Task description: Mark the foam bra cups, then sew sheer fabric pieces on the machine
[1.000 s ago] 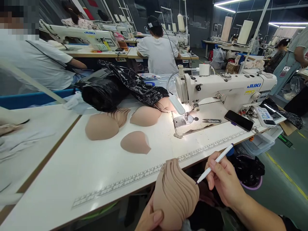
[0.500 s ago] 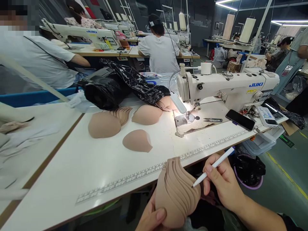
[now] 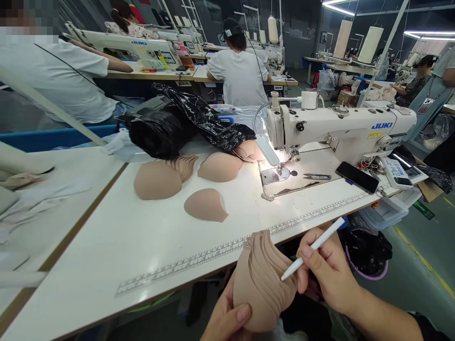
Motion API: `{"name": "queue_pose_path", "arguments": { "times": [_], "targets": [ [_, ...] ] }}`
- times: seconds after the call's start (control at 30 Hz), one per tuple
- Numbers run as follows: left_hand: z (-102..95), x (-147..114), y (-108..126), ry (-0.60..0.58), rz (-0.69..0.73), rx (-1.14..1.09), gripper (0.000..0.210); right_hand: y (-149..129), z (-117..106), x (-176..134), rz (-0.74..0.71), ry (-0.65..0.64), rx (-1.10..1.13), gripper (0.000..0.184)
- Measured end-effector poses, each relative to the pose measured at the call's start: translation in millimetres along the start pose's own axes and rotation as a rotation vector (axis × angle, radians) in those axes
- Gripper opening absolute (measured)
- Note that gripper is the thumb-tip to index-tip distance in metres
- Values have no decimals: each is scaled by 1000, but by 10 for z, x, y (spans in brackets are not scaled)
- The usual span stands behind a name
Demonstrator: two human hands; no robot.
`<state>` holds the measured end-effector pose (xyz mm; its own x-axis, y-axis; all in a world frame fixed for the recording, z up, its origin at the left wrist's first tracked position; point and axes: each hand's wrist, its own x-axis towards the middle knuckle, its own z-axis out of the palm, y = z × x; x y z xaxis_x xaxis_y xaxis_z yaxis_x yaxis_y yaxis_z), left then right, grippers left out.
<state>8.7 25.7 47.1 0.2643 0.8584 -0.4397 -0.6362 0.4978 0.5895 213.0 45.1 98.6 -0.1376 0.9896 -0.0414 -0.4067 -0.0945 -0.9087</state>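
Note:
My left hand is closed around the lower left of a fanned stack of beige bra cups, thumb lying on the front cup. The stack is held just off the table's front edge. Between the fingers of my right hand is a white marker pen, its tip at the layered edges of the cups. On the white table lie a single bra cup, another cup behind it, and a second fanned stack of cups to the left.
A JUKI sewing machine stands at the right under a lit lamp. Thread snips and a phone lie beside it. A black plastic bag sits at the back. A printed ruler runs along the front edge. Co-workers sit beyond.
The pen tip has moved slightly left and down across the layered cup edges. The held stack sits slightly further right in view, and the whole scene has shifted a little with the camera.

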Motion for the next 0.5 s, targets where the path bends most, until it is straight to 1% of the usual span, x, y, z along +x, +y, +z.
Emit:
{"name": "queue_pose_path", "arguments": {
  "times": [0.1,0.2,0.3,0.4,0.5],
  "targets": [
    [17,-4,8,24,8,14,109,-9,1,13,-24,19,-8,45],
    [10,-14,11,36,15,19,108,-2,9,18,1,18,-23,47],
    [-2,-34,24,74,3,44,113,15,24,9,36,-27,-24,47],
    [0,-54,41,114,-18,87,121,15,31,5,15,-59,-4,46],
    [23,-50,37,85,1,75,114,6,36,14,4,-45,15,45]
  ]
}}
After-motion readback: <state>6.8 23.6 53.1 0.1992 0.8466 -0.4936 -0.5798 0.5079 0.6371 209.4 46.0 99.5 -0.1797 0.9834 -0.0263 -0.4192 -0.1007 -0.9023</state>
